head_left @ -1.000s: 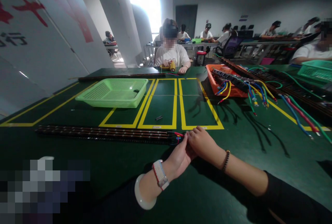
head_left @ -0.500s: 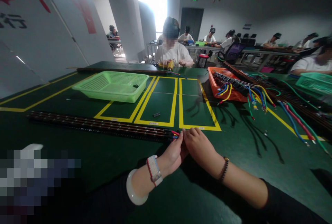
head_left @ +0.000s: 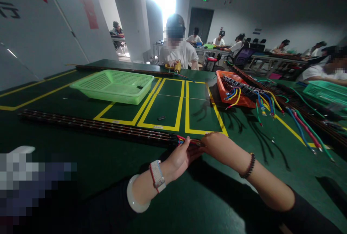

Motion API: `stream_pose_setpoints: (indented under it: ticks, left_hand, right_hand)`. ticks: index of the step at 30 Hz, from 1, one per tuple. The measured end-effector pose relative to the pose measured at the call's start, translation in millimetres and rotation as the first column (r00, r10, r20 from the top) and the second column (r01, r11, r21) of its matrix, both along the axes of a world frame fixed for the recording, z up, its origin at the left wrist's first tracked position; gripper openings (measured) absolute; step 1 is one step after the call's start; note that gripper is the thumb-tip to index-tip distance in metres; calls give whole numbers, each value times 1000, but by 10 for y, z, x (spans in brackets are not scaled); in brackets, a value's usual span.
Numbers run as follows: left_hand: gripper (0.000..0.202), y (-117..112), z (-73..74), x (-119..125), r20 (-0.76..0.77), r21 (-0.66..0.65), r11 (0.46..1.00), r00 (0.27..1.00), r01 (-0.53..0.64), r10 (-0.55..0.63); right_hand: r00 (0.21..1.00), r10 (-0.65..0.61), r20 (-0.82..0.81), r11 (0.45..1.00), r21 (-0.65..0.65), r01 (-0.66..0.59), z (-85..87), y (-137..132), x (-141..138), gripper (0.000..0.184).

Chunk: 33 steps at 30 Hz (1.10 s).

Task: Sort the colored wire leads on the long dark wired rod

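Observation:
A long dark strip [head_left: 89,127] lies across the green table [head_left: 81,161] in front of me, with coloured wires [head_left: 187,141] at its right end. My left hand [head_left: 180,158], wearing a watch and a pale bangle, has its fingers resting on those wire ends. My right hand [head_left: 221,147], with a bead bracelet, is closed on the same wires just to the right. A small dark part [head_left: 162,118] lies inside a yellow-taped box beyond them.
A light green basket [head_left: 114,87] stands at the left back, an orange basket [head_left: 234,89] holding wired strips at the right back. More strips with coloured leads [head_left: 300,125] trail at the right. A person sits across the table [head_left: 177,51]; others work behind.
My right hand has shifted right and drawn the wires out from the strip's end. The view has turned slightly left and up.

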<state>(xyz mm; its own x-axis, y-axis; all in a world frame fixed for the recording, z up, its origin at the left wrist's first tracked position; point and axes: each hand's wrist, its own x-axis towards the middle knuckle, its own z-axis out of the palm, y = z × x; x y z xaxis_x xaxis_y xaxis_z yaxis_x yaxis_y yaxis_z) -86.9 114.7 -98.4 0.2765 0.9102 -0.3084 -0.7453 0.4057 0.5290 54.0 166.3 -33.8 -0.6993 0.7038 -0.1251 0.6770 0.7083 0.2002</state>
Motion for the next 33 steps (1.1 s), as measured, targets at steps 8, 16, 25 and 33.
stream_pose_setpoints:
  ticks: [8,16,25,33]
  left_hand:
    - [30,-14,35,10,-24,-18,1000,1000,-15,15]
    - [46,-10,54,14,-60,16,999,997,39,-38]
    - [33,-54,176,-34,-142,71,987,980,147,-136]
    - [34,-103,275,-79,-157,116,971,969,208,-189]
  right_hand:
    - [1000,26,-8,997,-67,-27,42,23,-11,29]
    - [764,-377,-524,751,-655,-79,-78,479,144,35]
    - [293,-723,-625,574,-780,-247,-561,532,-28,40]
    - [285,-694,-661,609,-750,-257,-648,560,7,42]
